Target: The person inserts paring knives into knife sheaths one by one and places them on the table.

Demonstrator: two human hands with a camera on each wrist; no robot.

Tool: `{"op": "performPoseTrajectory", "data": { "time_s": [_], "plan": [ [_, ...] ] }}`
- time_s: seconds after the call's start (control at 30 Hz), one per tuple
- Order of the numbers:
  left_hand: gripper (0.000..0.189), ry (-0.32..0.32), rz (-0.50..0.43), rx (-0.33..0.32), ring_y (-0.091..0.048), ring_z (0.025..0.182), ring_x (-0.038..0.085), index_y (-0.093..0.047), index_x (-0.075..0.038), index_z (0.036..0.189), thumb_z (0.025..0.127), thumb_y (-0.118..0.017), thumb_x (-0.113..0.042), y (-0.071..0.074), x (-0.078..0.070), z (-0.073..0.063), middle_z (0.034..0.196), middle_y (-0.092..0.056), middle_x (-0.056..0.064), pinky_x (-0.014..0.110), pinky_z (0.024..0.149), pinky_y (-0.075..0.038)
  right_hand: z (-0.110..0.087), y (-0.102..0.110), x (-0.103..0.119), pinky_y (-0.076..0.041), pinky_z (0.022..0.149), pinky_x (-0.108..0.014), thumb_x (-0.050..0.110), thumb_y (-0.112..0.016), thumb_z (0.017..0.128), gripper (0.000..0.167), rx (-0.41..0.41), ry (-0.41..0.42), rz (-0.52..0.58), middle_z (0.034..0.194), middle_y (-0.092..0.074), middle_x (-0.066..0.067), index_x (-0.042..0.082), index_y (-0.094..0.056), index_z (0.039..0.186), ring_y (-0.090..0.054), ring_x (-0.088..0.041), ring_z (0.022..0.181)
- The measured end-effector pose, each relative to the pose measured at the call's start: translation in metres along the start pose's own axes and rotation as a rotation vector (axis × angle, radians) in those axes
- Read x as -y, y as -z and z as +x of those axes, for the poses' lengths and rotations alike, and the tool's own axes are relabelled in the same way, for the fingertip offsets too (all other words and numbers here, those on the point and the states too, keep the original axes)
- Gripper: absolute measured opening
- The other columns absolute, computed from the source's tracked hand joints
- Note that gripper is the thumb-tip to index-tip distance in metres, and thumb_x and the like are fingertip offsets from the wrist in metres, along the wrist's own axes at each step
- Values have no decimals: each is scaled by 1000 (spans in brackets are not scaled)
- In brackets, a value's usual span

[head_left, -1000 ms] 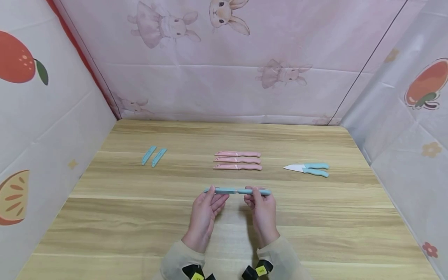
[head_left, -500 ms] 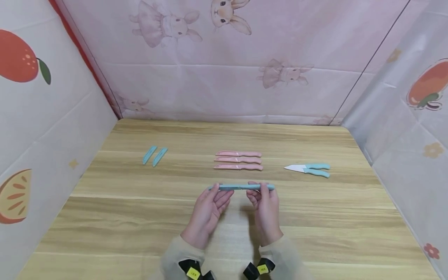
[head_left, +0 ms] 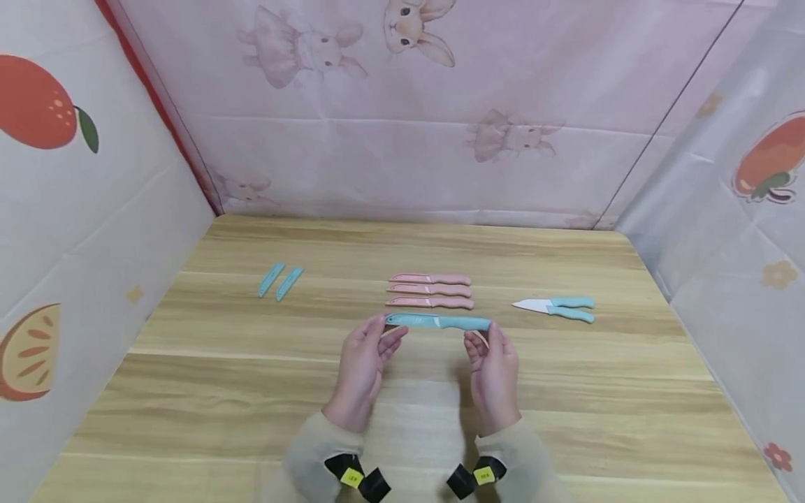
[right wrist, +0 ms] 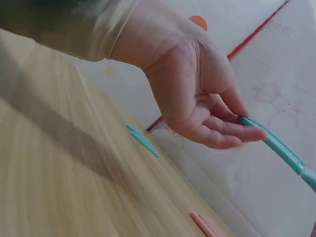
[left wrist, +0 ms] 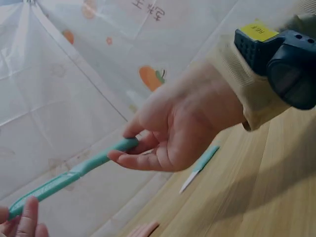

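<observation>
A light blue paring knife (head_left: 464, 323) in its matching blue sheath (head_left: 411, 319) is held level above the table in the head view. My left hand (head_left: 360, 370) pinches the sheath's tip end between thumb and fingers. At the other end, my right hand (head_left: 493, 381) pinches the butt of the handle. The sheath meets the handle, and the blade is covered. The left wrist view shows the right hand (left wrist: 177, 123) on the handle end; the right wrist view shows the left hand (right wrist: 192, 94) on the sheath tip.
Three pink sheathed knives (head_left: 430, 289) lie in a row just beyond the held knife. Two blue sheaths (head_left: 280, 281) lie at the left. Two bare-bladed knives with blue handles (head_left: 553, 307) lie at the right, close together. Printed cloth walls (head_left: 402, 168) bound the wooden table (head_left: 251, 405).
The small gap between sheath and handle has closed. The knife has risen away from me and turned its flat side into view. My right hand has slid outward to the handle's end.
</observation>
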State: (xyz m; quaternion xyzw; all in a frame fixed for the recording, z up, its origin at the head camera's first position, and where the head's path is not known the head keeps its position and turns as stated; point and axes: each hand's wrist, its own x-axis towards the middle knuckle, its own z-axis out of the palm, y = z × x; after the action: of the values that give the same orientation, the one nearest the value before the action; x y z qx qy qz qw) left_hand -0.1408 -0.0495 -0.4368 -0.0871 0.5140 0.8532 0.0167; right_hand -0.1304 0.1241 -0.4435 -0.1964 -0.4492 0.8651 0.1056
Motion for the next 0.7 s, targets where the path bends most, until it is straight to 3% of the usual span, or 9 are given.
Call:
{"op": "performPoseTrajectory", "data": {
  "time_s": [0.17, 0.3, 0.4, 0.5, 0.7],
  "plan": [
    [15, -94, 38, -184, -68, 73, 13, -52, 1, 96, 92, -59, -11, -4, 0, 14, 82, -70, 10, 27, 70, -54, 6, 1, 6, -52, 79, -24, 27, -47, 98, 28, -19, 8, -91, 99, -61, -5, 7, -42, 118, -65, -9, 82],
    [13, -115, 47, -247, -69, 76, 15, -58, 3, 93, 91, -61, -9, -4, 4, 20, 86, -70, 14, 30, 74, -54, 14, 2, 7, -51, 83, -28, 27, -53, 95, 28, -60, -4, -146, 101, -66, -7, 9, -39, 111, -66, -12, 86],
    [19, -110, 77, -221, -69, 83, 18, -60, 4, 101, 94, -57, -13, -2, 7, 21, 95, -68, 17, 34, 80, -53, 22, 5, 8, -50, 86, -30, 25, -52, 96, 28, -54, -19, -177, 105, -65, -10, 7, -38, 113, -67, -14, 89],
    [28, -58, 135, -149, -68, 83, 17, -56, 4, 118, 97, -51, -14, 2, 9, 20, 96, -68, 17, 35, 80, -53, 29, 8, 10, -50, 85, -32, 21, -46, 99, 31, 20, -59, -253, 109, -63, -14, 4, -37, 123, -66, -17, 91],
    [56, 159, 264, 54, -66, 69, 14, -23, -1, 145, 94, -44, -8, 17, 12, 29, 81, -64, 8, 27, 68, -53, 42, 15, 10, -52, 69, -26, 19, -42, 99, 49, 232, -216, -475, 99, -63, -13, 1, -23, 141, -64, -14, 76]
  ]
}}
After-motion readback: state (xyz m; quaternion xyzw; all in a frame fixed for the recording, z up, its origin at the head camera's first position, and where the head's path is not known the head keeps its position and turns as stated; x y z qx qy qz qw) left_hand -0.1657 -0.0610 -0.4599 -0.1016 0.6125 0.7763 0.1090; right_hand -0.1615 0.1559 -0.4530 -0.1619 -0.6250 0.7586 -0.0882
